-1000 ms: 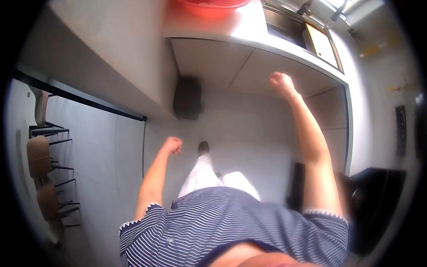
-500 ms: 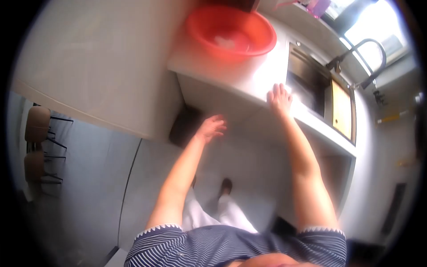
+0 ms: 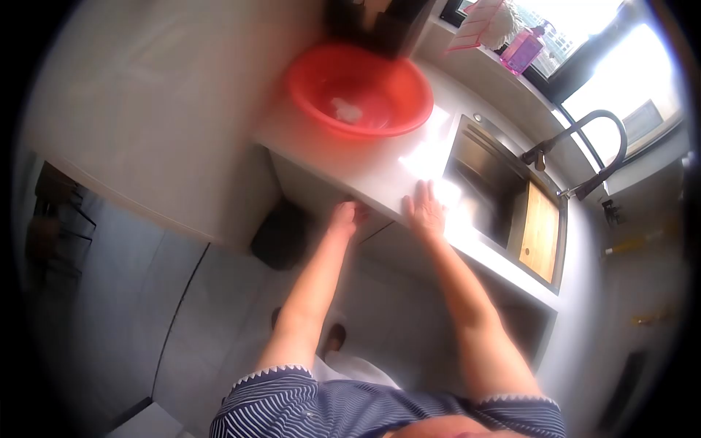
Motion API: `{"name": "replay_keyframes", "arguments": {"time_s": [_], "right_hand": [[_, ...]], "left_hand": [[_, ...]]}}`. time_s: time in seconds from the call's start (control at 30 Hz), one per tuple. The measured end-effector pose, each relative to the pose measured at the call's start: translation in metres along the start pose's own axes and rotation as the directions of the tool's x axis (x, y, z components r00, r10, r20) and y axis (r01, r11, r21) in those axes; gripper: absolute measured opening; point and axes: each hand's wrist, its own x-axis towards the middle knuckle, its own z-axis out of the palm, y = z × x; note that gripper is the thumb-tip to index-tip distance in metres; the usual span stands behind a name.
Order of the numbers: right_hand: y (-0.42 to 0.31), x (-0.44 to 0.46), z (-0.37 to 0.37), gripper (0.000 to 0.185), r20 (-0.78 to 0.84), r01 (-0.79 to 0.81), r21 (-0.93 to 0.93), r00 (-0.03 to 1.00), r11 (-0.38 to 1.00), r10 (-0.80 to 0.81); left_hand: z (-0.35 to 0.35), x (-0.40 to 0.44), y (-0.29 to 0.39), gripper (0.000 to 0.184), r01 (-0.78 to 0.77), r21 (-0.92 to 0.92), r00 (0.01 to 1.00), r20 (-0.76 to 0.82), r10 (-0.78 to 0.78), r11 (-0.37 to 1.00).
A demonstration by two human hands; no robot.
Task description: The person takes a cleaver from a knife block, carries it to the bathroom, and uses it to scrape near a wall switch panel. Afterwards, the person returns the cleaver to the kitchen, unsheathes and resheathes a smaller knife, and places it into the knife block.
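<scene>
As we look down in the head view, our right hand (image 3: 426, 213) lies at the front edge of the counter (image 3: 321, 155), palm down. Its fingers (image 3: 421, 196) are a bit spread and hold nothing, maybe so the hand can lean there and help us stay steady. Our left hand (image 3: 345, 218) is just beside that edge, with its fingers curled in. They are blurry, so we cannot tell if they pinch or touch anything.

The big red bowl (image 3: 421, 95) sits past both hands' fingers, apart from them. It looks flat on the counter, which should keep it from tipping. Inside is a white patch (image 3: 346, 111), but we cannot tell what it is. To the right of our right fingers is the sink (image 3: 478, 182). A wooden board (image 3: 542, 230) sits over its far right part, likely held up by the rim.
</scene>
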Motion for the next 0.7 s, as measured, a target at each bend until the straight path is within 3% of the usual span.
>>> {"name": "replay_keyframes", "arguments": {"time_s": [0.13,0.23,0.37,0.5,0.7], "right_hand": [[0.002,-0.004,0.001,0.062,-0.033,0.007,0.004,0.999,1.000,-0.007],[-0.003,-0.003,-0.007,0.060,-0.042,0.010,-0.027,0.999,1.000,-0.011],[-0.005,-0.004,-0.007,0.058,-0.020,0.039,-0.019,0.999,0.999,-0.040],[0.001,-0.004,0.004,0.062,-0.099,0.036,-0.061,0.994,0.998,-0.042],[0.001,-0.003,0.001,0.062,-0.090,0.028,-0.045,0.995,0.999,-0.032]], "left_hand": [[0.014,-0.006,-0.006,0.020,-0.090,-0.047,0.994,-0.059,0.087,0.995],[0.023,-0.017,0.000,0.028,-0.144,0.178,0.986,-0.059,0.157,0.973],[0.005,0.001,-0.014,0.026,-0.095,-0.021,0.995,0.020,0.096,0.995],[0.028,-0.033,0.001,0.026,-0.135,-0.038,0.991,0.007,0.136,0.990],[0.021,-0.039,-0.009,0.020,-0.152,-0.185,0.986,0.038,0.162,0.971]]}}
